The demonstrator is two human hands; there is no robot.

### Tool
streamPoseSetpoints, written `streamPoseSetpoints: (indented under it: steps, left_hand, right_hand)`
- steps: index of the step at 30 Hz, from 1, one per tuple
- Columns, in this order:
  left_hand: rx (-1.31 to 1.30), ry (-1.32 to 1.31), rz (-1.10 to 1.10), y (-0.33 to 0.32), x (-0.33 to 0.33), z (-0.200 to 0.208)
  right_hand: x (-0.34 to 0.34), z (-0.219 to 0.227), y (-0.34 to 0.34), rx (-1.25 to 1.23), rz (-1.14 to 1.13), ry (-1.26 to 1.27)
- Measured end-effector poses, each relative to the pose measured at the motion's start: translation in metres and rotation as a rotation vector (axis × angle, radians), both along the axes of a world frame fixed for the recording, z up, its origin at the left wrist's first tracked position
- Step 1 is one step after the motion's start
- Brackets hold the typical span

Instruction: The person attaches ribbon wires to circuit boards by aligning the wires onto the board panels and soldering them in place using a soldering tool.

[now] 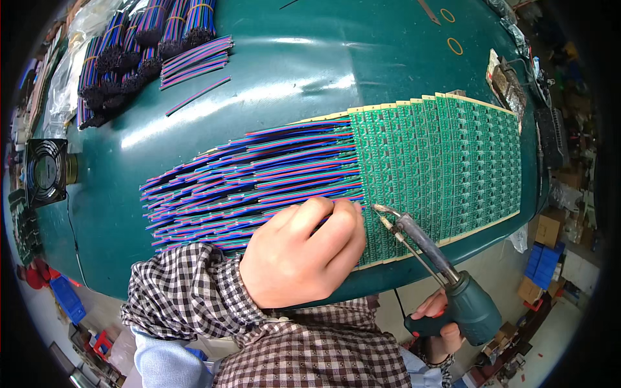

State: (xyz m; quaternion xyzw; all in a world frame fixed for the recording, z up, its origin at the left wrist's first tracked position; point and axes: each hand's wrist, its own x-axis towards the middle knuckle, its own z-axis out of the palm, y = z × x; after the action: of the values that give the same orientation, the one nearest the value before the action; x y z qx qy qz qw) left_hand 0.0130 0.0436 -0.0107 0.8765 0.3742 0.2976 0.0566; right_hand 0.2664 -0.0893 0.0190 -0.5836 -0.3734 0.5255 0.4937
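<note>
Overlapping green circuit board panels with cream edges lie across the table. Rows of short multicoloured wires in blue, red, green and black stretch left from the boards, their right ends at a column of pads. My left hand is closed over the near rows, thumb and forefinger pinching a wire close to its board end. In my right hand is a green pistol-shaped soldering gun, gripped by its handle. Its hot tip and a thin feed tube meet just right of my left fingertips, over the boards.
Banded wire bundles are heaped at the far left, beside a loose bunch of wires and one single wire. A small black fan stands at the left edge. Rubber bands and a soldering stand lie far right.
</note>
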Motion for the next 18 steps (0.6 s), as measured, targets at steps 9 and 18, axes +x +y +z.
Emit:
streamPoseSetpoints:
  steps: [9,18]
  left_hand:
    - [0.001,0.003,0.001,0.000,0.000,0.000]
    - [-0.015,0.007,-0.010,0.000,0.001,0.001]
  right_hand:
    - [-0.013,0.007,0.011,-0.103,0.000,-0.045]
    - [-0.014,0.007,0.011,-0.100,-0.028,-0.068]
